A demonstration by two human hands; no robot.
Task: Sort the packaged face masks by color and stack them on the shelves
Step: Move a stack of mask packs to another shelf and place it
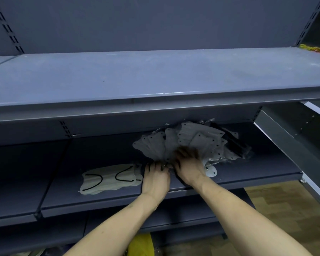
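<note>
Plainly light, floppy, slippery-wrapped: fanned grey masks (183,143) just beyond right hand (189,167), fingers pressing them (blurred). Best pinched by an edge. Left hand (155,177) curled at pile's near edge; grip hidden.

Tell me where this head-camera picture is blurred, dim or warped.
Head view: the right hand is smeared by motion blur at its fingers, over the loose pile of masks; the left hand is sharper. The middle shelf lies in shadow under the upper shelf, which is better lit. Wide-angle distortion bends the shelf edges and uprights. The small stack of masks reads clearly.
</note>
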